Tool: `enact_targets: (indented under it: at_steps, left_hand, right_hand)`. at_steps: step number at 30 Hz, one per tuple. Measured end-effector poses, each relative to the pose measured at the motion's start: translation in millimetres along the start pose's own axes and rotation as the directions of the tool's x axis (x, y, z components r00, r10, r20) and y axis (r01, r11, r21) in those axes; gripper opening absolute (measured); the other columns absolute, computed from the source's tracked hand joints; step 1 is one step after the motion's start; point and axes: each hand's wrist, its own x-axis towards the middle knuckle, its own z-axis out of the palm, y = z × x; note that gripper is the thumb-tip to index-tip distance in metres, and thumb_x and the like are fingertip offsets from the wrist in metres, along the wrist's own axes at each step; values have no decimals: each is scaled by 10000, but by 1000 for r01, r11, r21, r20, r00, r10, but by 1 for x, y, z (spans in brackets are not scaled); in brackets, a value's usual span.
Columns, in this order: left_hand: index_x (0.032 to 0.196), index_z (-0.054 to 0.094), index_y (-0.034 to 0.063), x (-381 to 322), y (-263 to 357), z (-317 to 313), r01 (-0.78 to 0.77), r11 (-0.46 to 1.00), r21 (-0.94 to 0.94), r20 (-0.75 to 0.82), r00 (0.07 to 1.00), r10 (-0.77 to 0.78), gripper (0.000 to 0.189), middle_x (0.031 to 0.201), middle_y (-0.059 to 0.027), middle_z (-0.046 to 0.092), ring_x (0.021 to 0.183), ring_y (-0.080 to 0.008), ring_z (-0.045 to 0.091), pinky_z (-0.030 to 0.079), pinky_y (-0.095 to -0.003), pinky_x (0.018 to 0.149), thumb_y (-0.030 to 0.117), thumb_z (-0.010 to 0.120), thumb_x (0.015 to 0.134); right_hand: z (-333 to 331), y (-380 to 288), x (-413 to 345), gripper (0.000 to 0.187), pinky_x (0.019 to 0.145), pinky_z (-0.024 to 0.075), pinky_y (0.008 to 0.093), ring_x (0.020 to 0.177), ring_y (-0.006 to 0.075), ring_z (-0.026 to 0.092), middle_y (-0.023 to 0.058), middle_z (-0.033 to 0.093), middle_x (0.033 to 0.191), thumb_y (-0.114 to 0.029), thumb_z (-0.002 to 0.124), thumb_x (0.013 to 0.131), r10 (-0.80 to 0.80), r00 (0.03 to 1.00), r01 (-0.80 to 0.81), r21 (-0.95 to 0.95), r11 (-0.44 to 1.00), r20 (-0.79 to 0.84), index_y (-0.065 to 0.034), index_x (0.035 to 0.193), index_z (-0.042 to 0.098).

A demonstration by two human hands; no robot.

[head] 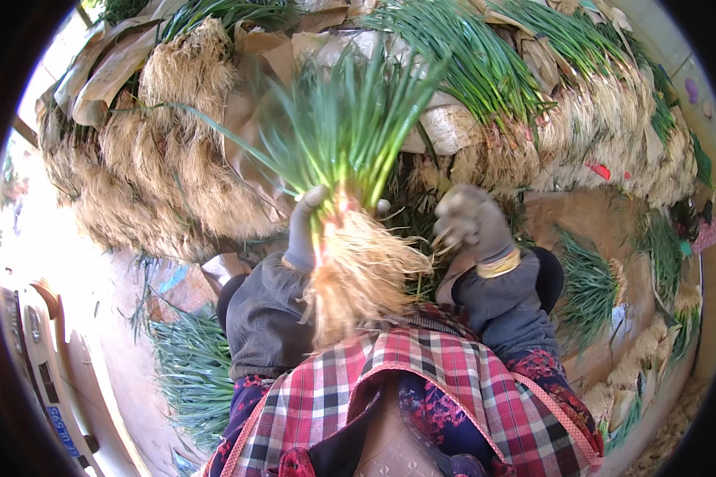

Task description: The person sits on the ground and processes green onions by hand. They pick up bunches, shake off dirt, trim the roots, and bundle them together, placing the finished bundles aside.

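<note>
A bunch of green-leaved allium plants (346, 149) with long pale roots stands upright before me, its leaves pointing away and its roots towards my checked apron (417, 369). My left hand (306, 223), in a grey glove, is closed around the bunch at the base of the stems; some of its fingers are hidden behind the plants. My right hand (471, 223), gloved too and blurred, is just right of the roots with its fingers curled. A few thin pale strands show at its fingertips; whether it grips them I cannot tell.
Rooted bunches (173, 161) are piled at the far left, more bunches (489, 77) at the far right, with brown paper among them. Loose green plants (191, 369) lie on the ground at left, another bunch (588, 292) at right. A vehicle (48, 369) stands at the left edge.
</note>
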Motion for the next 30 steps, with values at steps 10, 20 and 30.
enact_targets:
  at_steps: [10, 20, 30]
  left_hand:
    - [1327, 463, 73, -1, 65, 84, -264, 962, 65, -163, 949, 271, 522, 1136, -279, 565, 828, -311, 659, 595, -417, 677, 418, 510, 939]
    - [1287, 490, 68, 63, 98, 101, -448, 775, 446, -225, 782, 581, 477, 1091, -229, 570, 783, -271, 631, 555, -368, 626, 405, 506, 950]
    - [1247, 516, 63, 123, 69, 118, -426, 760, 491, -223, 781, 583, 435, 1046, -180, 575, 738, -231, 603, 515, -319, 574, 391, 502, 961]
  right_hand:
    - [-81, 8, 10, 471, 789, 502, 324, 861, 204, 643, 122, 685, 950, -357, 612, 911, -215, 968, -108, -990, 95, -126, 2, 1216, 592]
    - [3, -32, 46, 649, 976, 419, 339, 1193, 233, 465, 137, 468, 1333, -335, 619, 896, -620, 667, 733, -516, 444, 414, -54, 1431, 382]
    - [33, 10, 59, 140, 504, 495, 376, 571, 277, 639, 22, 621, 621, -229, 568, 864, -805, 451, 477, -867, -148, 385, -116, 904, 641]
